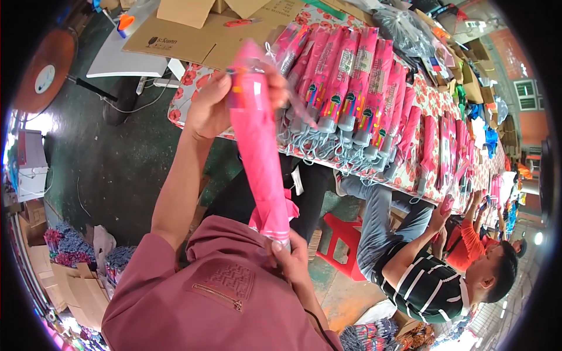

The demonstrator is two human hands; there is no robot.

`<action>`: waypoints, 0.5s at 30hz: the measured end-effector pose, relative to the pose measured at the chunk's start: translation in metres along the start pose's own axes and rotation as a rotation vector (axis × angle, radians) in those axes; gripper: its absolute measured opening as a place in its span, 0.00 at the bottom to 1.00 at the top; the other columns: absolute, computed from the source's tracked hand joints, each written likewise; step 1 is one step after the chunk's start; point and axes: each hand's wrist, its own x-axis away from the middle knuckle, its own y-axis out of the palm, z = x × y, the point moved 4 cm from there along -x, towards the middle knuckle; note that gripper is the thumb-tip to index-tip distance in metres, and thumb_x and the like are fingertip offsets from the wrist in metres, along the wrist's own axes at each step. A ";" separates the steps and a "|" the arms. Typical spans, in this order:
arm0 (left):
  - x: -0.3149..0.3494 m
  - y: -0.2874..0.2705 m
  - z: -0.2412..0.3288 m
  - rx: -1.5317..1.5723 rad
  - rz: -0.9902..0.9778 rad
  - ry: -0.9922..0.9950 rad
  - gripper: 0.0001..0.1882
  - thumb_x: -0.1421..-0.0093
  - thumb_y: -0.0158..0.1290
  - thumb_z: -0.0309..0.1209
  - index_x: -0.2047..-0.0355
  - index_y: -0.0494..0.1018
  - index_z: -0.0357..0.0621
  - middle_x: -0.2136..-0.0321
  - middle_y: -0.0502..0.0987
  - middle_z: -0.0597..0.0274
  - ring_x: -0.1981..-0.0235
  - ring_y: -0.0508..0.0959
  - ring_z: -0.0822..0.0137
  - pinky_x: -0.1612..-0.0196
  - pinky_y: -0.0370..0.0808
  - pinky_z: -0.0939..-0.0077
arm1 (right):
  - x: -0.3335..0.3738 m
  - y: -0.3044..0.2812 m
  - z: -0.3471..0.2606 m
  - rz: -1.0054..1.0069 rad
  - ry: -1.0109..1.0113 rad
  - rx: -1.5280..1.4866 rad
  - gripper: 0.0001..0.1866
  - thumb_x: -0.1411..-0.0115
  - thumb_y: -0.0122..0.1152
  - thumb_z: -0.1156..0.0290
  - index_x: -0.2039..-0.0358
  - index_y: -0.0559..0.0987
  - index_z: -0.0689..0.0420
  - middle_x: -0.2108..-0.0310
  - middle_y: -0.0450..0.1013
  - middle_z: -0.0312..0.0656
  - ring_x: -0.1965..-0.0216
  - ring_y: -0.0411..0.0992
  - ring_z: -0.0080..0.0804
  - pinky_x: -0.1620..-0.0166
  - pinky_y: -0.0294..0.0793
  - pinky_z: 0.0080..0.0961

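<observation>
A folded pink umbrella (pixel 257 146) stands upright in front of my chest, with a printed, partly clear sleeve (pixel 252 82) about its upper end. My left hand (pixel 211 108) is closed around that upper end, its fingers blurred on the far side. Down at the lower end, my right hand (pixel 290 257) grips the umbrella close to its pale tip. A flap of loose pink cloth (pixel 288 206) sticks out just above that hand. Beyond the umbrella, sleeved pink umbrellas (pixel 339 82) lie in a row on the table, their grey handles and wrist cords toward me.
A flower-patterned cloth (pixel 181 96) covers the table. Flattened cardboard (pixel 175 44) with a red cutter (pixel 241 23) lies at its left end. To my right a co-worker in a striped shirt (pixel 427 281) sits beside a red stool (pixel 339 245). Umbrella bundles (pixel 70 245) stand at lower left.
</observation>
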 end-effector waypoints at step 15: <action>0.073 0.009 -0.011 -0.336 0.828 -0.095 0.21 0.37 0.57 0.28 0.46 0.73 0.32 0.50 0.80 0.44 0.56 0.83 0.59 0.49 0.79 0.67 | -0.039 0.024 -0.056 0.384 -0.544 1.119 0.15 0.31 0.56 0.64 0.54 0.79 0.63 0.73 0.76 0.37 0.78 0.68 0.28 0.73 0.66 0.21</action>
